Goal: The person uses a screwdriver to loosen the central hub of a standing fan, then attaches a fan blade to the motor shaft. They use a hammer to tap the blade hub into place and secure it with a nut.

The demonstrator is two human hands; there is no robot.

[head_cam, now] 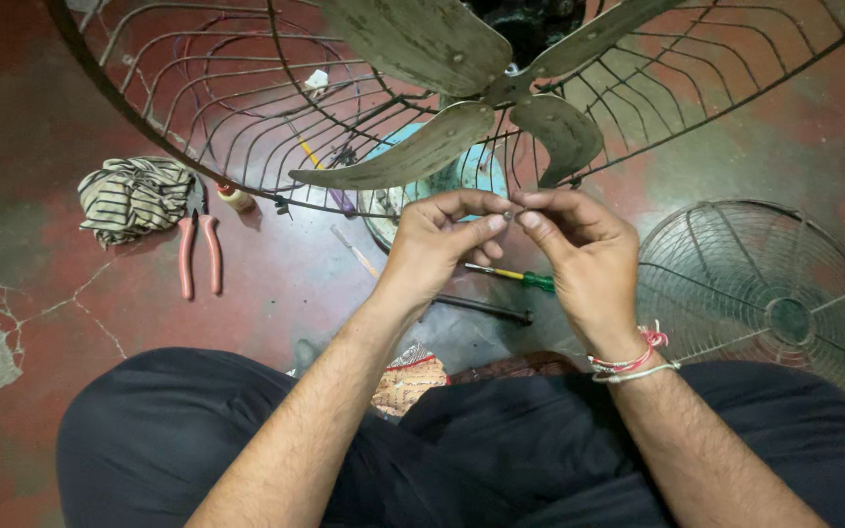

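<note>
Both my hands meet below the fan (501,93): left hand (437,244) and right hand (579,249) fingers pinch one tiny part (508,213), too small to identify; pliers (200,252) lie left.

Repair workshop floor, dismantled fan (501,88), loose guard (765,293), pliers (200,249), screwdriver (511,277)

Pliers (200,252) left of screwdriver (509,277)
</note>
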